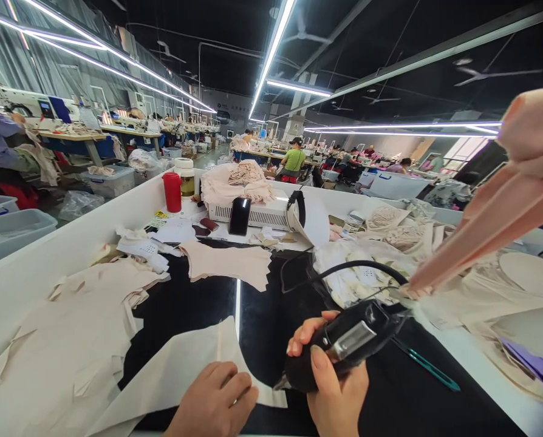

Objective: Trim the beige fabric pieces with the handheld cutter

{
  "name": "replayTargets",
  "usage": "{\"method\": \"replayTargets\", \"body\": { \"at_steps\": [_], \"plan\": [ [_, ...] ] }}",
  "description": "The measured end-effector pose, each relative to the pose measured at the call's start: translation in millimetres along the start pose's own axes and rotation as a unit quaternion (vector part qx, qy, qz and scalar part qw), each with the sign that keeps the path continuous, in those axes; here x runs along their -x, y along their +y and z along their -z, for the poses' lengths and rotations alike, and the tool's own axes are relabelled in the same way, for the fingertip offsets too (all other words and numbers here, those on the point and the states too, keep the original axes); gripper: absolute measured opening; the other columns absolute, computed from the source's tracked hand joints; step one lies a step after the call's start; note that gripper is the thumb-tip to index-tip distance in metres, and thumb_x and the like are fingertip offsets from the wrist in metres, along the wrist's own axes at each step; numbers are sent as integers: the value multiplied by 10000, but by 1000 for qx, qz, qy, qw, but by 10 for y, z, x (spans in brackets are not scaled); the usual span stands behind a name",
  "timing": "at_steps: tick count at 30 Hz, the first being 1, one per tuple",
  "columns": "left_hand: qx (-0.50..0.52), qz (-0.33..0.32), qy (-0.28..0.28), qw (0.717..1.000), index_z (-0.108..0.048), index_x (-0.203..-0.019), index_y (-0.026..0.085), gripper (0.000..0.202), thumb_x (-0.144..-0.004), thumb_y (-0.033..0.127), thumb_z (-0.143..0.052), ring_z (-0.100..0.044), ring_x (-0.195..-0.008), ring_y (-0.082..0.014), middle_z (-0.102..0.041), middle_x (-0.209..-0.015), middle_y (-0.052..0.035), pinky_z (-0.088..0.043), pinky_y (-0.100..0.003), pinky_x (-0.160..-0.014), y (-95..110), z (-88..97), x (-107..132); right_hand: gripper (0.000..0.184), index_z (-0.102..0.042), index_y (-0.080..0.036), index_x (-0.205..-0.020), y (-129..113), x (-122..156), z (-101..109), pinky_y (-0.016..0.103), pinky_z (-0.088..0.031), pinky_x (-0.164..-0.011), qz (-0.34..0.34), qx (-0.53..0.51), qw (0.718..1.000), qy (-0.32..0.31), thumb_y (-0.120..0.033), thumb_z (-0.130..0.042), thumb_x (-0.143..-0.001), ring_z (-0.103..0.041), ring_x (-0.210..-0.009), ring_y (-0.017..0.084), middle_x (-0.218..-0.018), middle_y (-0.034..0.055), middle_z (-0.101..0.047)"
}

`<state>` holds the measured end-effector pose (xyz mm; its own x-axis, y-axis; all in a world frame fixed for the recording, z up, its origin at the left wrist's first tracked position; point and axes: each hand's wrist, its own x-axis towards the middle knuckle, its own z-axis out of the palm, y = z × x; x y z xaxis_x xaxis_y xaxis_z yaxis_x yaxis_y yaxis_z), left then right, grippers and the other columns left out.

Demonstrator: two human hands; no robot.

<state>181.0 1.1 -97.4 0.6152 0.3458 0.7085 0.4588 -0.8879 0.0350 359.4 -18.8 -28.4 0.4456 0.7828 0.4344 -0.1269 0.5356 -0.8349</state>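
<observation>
Lower centre of the frame: the right hand closes its grip around a black corded cutting tool, tip angled toward the peach fabric strip hanging from the upper right. The left hand, loosely curled and holding nothing, presses a beige fabric piece flat on the dark worktop, steadying it.

A black handheld cutting tool with a shiny metal plate and a black cable lies tilted in the right hand, its tip toward a hanging folded strip of peach fabric. A flat cream fabric sheet lies on the dark tabletop under the left hand.
</observation>
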Motion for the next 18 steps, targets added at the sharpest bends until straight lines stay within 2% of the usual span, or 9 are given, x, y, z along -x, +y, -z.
{"method": "replayTargets", "body": {
  "at_steps": [6,11,18],
  "plan": [
    [-7,-3,-5,1000,-658,-957,157,250,-1000,35,-445,-615,-743,-182,-712,-908,-21,-522,-302,-634,5,11,1,313,-535,-323,-1198,-92,20,-72,341,-519,-670,-30,-5,999,28,-405,-712,-954,-602,-669,152,-841,-45,-605],
    [0,-3,-12,1000,-668,-991,155,259,-1017,57,-430,-619,-754,-189,-716,-925,-27,-527,-309,-639,1,6,20,378,-542,-320,-1202,-104,96,-118,316,-525,-636,-29,-33,999,16,-469,-747,-921,-604,-660,144,-834,-39,-595],
    [5,2,-23,1000,-665,-989,160,259,-1045,91,-422,-619,-759,-194,-709,-909,-21,-530,-318,-647,-5,38,0,367,-540,-326,-1210,-61,154,-165,293,-518,-651,-50,-50,997,14,-437,-751,-932,-612,-674,124,-849,-42,-609]
  ]
}}
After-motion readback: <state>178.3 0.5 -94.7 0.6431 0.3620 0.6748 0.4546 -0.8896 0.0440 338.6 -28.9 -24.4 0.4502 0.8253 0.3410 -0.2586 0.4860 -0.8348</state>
